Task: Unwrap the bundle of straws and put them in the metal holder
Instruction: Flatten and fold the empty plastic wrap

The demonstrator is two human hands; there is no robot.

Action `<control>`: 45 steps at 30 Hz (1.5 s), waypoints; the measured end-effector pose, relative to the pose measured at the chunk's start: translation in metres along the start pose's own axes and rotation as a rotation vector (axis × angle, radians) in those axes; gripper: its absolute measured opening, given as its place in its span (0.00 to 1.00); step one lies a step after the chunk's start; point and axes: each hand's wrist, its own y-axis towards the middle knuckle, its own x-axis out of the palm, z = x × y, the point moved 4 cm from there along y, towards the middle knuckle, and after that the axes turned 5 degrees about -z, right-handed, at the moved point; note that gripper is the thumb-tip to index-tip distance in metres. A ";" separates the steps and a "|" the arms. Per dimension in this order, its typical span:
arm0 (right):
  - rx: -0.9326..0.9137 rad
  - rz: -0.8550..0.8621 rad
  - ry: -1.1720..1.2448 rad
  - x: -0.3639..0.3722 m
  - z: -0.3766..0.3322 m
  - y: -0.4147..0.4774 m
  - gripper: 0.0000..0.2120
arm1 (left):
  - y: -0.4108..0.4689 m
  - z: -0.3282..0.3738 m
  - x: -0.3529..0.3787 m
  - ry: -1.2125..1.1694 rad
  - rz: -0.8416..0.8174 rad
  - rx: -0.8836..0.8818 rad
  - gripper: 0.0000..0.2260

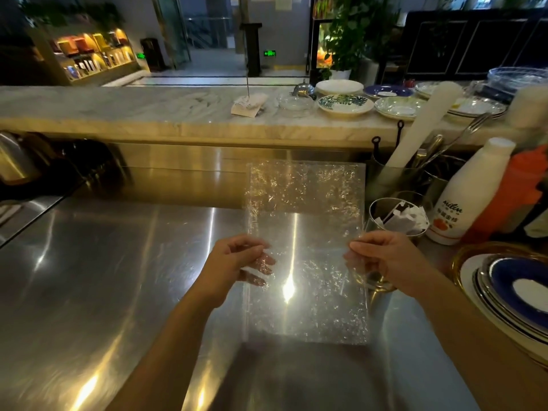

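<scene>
**Clear wrapper held flat between both hands**

The person holds a crinkled, transparent plastic wrapper spread out as a flat sheet above the steel counter. The left hand pinches the sheet's left edge, thumb on the near face and fingers showing through the plastic behind it. The right hand pinches the right edge in the same way, at about the same height. The sheet reaches well above and below both hands.

Just beyond the right hand, partly hidden by it, stands a metal holder with white and dark paper-wrapped pieces inside; whether these are the straws cannot be told. Farther beyond it a second metal cup holds a tall white roll and utensils. To the right of the right hand stand a white bottle and stacked plates.
</scene>
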 end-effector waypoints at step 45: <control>0.095 -0.115 -0.269 0.043 -0.014 0.002 0.33 | -0.006 -0.050 0.037 -0.156 -0.091 -0.190 0.08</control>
